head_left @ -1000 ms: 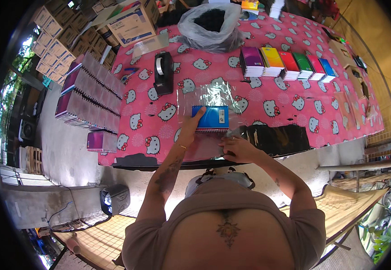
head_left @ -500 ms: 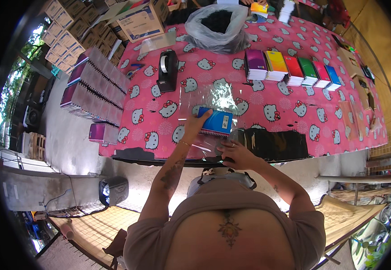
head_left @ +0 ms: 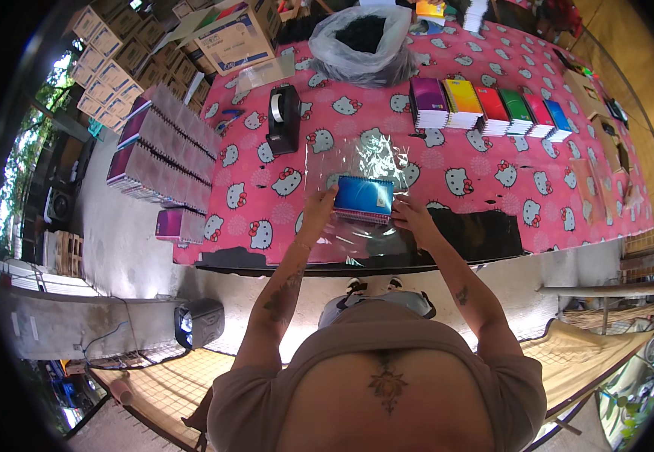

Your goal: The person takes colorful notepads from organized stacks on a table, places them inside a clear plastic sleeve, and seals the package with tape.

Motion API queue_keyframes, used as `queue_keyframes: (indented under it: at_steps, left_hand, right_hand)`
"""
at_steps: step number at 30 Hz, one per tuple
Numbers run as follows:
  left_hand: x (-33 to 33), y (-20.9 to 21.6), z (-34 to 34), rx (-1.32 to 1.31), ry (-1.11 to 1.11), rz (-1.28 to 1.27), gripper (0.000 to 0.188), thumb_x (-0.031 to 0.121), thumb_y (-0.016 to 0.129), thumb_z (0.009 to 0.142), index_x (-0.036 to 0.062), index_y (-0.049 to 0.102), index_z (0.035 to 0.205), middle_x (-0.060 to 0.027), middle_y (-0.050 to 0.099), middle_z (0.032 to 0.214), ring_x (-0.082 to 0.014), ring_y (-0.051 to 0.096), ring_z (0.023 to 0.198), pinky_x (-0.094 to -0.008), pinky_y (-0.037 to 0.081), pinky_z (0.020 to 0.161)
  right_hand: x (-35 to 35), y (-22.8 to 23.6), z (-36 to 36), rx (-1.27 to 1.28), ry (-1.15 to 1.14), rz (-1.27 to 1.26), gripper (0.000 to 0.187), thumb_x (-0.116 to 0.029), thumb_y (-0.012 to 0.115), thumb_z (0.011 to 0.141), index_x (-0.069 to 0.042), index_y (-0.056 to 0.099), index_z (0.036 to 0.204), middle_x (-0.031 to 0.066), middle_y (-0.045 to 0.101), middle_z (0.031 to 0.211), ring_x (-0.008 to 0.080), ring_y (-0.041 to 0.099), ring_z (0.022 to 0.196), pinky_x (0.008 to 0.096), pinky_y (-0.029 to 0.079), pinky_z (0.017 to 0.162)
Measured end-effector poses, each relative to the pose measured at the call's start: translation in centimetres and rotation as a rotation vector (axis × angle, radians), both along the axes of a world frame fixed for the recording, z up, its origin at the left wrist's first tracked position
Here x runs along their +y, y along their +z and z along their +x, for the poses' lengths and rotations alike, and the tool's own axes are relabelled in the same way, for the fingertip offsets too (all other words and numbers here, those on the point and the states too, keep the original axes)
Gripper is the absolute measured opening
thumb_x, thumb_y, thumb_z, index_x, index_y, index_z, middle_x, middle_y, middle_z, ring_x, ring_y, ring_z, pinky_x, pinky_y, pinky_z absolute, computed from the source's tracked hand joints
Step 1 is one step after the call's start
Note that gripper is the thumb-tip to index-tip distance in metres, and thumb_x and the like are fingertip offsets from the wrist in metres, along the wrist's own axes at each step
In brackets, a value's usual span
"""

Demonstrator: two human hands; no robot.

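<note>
I see a blue spiral-bound notebook (head_left: 364, 197) lying flat between the fingers of both hands, its short left edge touching the left fingers (head_left: 325, 200) and its right lower corner touching the right fingers (head_left: 402, 213). Its cover is plain bright blue with a paler strip along the near edge, and it sits slightly tilted, the right end nearer to me. Under it lies a clear plastic sheet (head_left: 357, 154), glossy and crinkled, spreading away beyond the fingers on the far side and also coming nearer than the fingertips. The sheet catches bright glare just past the notebook.
</note>
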State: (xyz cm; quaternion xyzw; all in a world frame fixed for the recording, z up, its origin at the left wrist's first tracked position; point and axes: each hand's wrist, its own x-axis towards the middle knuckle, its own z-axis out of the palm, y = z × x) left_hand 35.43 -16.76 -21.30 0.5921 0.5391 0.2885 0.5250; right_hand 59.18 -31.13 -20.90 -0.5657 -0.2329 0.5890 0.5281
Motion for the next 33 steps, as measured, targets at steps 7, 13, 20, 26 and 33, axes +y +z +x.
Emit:
queue_keyframes:
  at_steps: [7,13,20,26,33]
  left_hand:
    - [-0.7,1.7,-0.9,-0.115,-0.089,-0.312,0.055,0.053,0.061,0.091,0.0059,0.057,0.120,-0.0093,0.064,0.110,-0.0179,0.060,0.095,-0.0359,0.046,0.087]
    - [-0.5,2.8,-1.5,-0.190,-0.156,-0.396,0.059,0.052,0.059,0.093,0.0050,0.052,0.127,-0.0119,0.063,0.113,-0.0201,0.060,0.100,-0.0372,0.046,0.091]
    - [-1.8,-1.2,-8.0,0.023,-0.490,0.308,0.038,0.025,0.066,0.090,0.0088,0.057,0.122,-0.0125,0.065,0.106,-0.0264,0.063,0.095,-0.0410,0.049,0.085]
    - [-2.5,0.3,-9.1,0.141,-0.720,0.673,0.017,0.017,0.064,0.091,0.0049,0.063,0.103,-0.0170,0.065,0.095,-0.0371,0.063,0.090,-0.0442,0.050,0.079]
    - [-1.9,4.3,-6.3,0.138,-0.590,0.695,0.027,0.020,0.066,0.092,0.0035,0.060,0.113,-0.0114,0.062,0.089,-0.0255,0.062,0.084,-0.0377,0.049,0.076]
  right_hand:
    - [-0.1,0.6,-0.6,-0.090,-0.046,-0.019,0.064,-0.043,0.068,0.089,-0.006,0.050,0.138,0.0073,0.060,0.122,0.0177,0.057,0.111,0.0356,0.043,0.093]
    - [-0.3,0.0,-1.0,-0.131,-0.075,-0.001,0.063,-0.042,0.067,0.088,-0.006,0.051,0.136,0.0058,0.060,0.119,0.0158,0.056,0.108,0.0342,0.042,0.090]
    - [-4.7,0.4,-2.0,-0.704,0.163,0.295,0.021,-0.021,0.069,0.087,-0.008,0.067,0.104,0.0046,0.063,0.092,0.0209,0.061,0.090,0.0343,0.047,0.076]
    - [-5.5,0.1,-1.4,-1.030,0.230,0.284,0.017,-0.019,0.070,0.086,-0.006,0.069,0.097,0.0151,0.066,0.095,0.0343,0.065,0.083,0.0450,0.051,0.076]
    - [-3.5,7.0,-4.1,-1.439,-0.037,0.623,0.027,-0.024,0.073,0.087,-0.003,0.069,0.104,0.0133,0.070,0.087,0.0313,0.068,0.078,0.0389,0.053,0.070]
